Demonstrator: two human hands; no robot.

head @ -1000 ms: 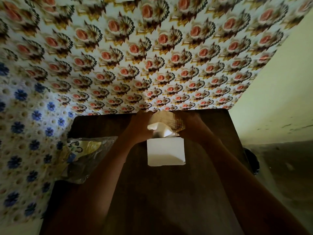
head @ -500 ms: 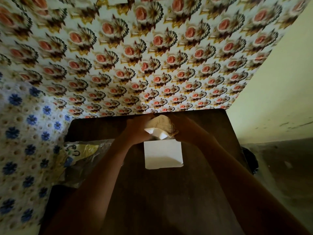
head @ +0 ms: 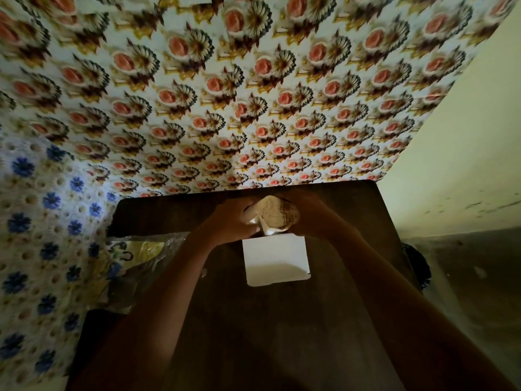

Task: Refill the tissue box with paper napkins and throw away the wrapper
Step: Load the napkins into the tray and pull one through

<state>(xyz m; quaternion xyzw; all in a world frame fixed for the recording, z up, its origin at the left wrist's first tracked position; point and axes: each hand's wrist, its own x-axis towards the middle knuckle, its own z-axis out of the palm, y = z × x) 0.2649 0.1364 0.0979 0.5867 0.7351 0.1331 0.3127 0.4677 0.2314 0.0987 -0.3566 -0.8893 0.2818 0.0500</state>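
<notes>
1. Two hands on the job, frame centre: left hand point(head: 231, 222) and right hand point(head: 313, 214) both clenched around the lid end of the tissue box point(head: 276, 259), which stands on the dark worktop point(head: 282, 334), white side facing the camera.
2. Between the hands is a patterned rounded flap point(head: 277, 211), apparently the box top, with a fold of white paper napkins point(head: 265, 227) poking out at its lower left edge. Exact finger contact is lost in shadow; I can't tell which fingers pinch napkin and which pinch flap.
3. Judged step: seating the napkins and closing the top. Looks like late in the refill.
4. Doing it well:
   - Pin the box with one hand so it doesn't tip or slide; it's light and tall.
   - Feed the lead napkin through the opening before pressing the flap down, or it jams underneath.
   - Press evenly at both sides; one-sided force likely creases the card.
   - Don't cram the stack, tight packing tears the sheets on pull-out.
5. Wrapper point(head: 135, 266): crinkled clear plastic with yellow print, at frame left on the worktop edge, well apart from the box, not yet binned.
6. Dark round object point(head: 417, 266) at right past the worktop edge, possibly a bin, too dim to confirm.
</notes>
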